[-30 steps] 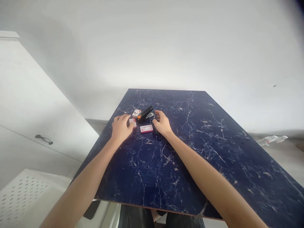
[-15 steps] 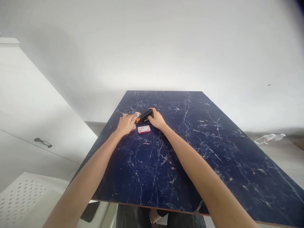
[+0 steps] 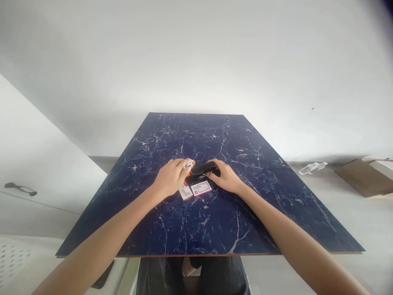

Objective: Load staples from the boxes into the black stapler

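My left hand [image 3: 171, 177] has its fingers closed around a small white box with red print [image 3: 190, 162], at the left end of a black stapler [image 3: 203, 169]. A bit of orange shows by the fingertips there. My right hand [image 3: 226, 176] grips the stapler's right end, thumb on the near side and fingers over the top. Just in front of the stapler lie two flat red-and-white small boxes, one tilted on the left [image 3: 186, 192] and one on the right [image 3: 202, 188]. The left one is partly covered by my left hand.
The blue marbled table [image 3: 208, 229] stands against a white wall. At left is a white cabinet with a dark handle [image 3: 21, 189]. On the floor at right lie a clear plastic bottle [image 3: 312, 168] and a cardboard box [image 3: 359, 176]. A dark phone-like object [image 3: 102, 276] sits below the table's front edge.
My view has shifted right. Both hands and the stapler have come closer to me, and the stapler has turned to lie more sideways. More of the left flat box shows.
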The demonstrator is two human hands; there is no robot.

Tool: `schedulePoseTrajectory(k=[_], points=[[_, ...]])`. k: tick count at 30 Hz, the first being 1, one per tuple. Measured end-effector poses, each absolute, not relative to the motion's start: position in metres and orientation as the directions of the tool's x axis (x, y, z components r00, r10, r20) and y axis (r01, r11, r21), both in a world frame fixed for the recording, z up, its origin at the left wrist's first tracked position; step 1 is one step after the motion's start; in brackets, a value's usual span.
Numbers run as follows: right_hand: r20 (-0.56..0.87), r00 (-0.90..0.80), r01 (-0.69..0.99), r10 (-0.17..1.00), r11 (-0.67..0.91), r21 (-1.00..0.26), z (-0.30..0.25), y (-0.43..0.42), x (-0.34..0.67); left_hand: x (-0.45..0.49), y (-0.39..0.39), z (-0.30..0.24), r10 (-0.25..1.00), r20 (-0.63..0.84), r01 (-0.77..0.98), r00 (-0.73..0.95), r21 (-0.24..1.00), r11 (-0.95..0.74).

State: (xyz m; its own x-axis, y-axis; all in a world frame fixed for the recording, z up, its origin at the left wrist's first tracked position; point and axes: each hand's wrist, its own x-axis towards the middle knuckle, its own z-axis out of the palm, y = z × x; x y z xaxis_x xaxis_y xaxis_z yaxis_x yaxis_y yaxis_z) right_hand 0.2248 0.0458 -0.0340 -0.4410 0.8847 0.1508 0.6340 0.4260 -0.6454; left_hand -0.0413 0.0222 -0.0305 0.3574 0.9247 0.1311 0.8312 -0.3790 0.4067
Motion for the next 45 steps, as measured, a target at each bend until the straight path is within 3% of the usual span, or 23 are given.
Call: schedulePoseTrajectory(k=[4, 12, 16, 20, 23, 27, 34, 37, 41, 45], points=[[0.081, -0.505, 0.657, 0.860, 0.443, -0.610, -0.021, 0.041, 0.232, -0.058, 0.028, -0.025, 0.875, 0.171, 0.745, 0.452, 0.468, -0.476], [0.148, -0.483, 0.635, 0.863, 0.461, -0.620, -0.010, 0.036, 0.245, -0.063, 0.028, -0.024, 0.773, 0.224, 0.659, 0.594, 0.417, -0.626], [0.064, -0.491, 0.647, 0.869, 0.413, -0.641, -0.020, 0.040, 0.243, -0.066, 0.030, -0.033, 0.787, 0.310, 0.671, 0.534, 0.412, -0.617], [0.045, -0.469, 0.622, 0.882, 0.366, -0.693, -0.026, 0.043, 0.240, -0.072, 0.033, -0.036, 0.830, 0.318, 0.668, 0.459, 0.492, -0.558], [0.057, -0.451, 0.618, 0.891, 0.357, -0.700, -0.025, 0.043, 0.239, -0.076, 0.035, -0.034, 0.826, 0.301, 0.641, 0.476, 0.525, -0.560], [0.042, -0.451, 0.616, 0.892, 0.345, -0.708, -0.023, 0.045, 0.240, -0.076, 0.035, -0.031, 0.798, 0.302, 0.638, 0.522, 0.482, -0.600], [-0.061, -0.510, 0.670, 0.858, 0.352, -0.653, -0.008, 0.059, 0.278, -0.077, 0.033, -0.027, 0.793, 0.341, 0.631, 0.505, 0.482, -0.609], [-0.005, -0.500, 0.690, 0.866, 0.395, -0.606, 0.003, 0.061, 0.291, -0.083, 0.034, -0.024, 0.809, 0.367, 0.652, 0.460, 0.479, -0.588], [0.062, -0.505, 0.698, 0.861, 0.450, -0.557, 0.020, 0.047, 0.279, -0.088, 0.035, -0.016, 0.841, 0.268, 0.695, 0.470, 0.475, -0.540], [0.077, -0.677, 0.571, 0.732, 0.589, -0.572, 0.018, 0.025, 0.248, -0.090, 0.035, -0.009, 0.823, 0.079, 0.705, 0.563, 0.473, -0.528]])
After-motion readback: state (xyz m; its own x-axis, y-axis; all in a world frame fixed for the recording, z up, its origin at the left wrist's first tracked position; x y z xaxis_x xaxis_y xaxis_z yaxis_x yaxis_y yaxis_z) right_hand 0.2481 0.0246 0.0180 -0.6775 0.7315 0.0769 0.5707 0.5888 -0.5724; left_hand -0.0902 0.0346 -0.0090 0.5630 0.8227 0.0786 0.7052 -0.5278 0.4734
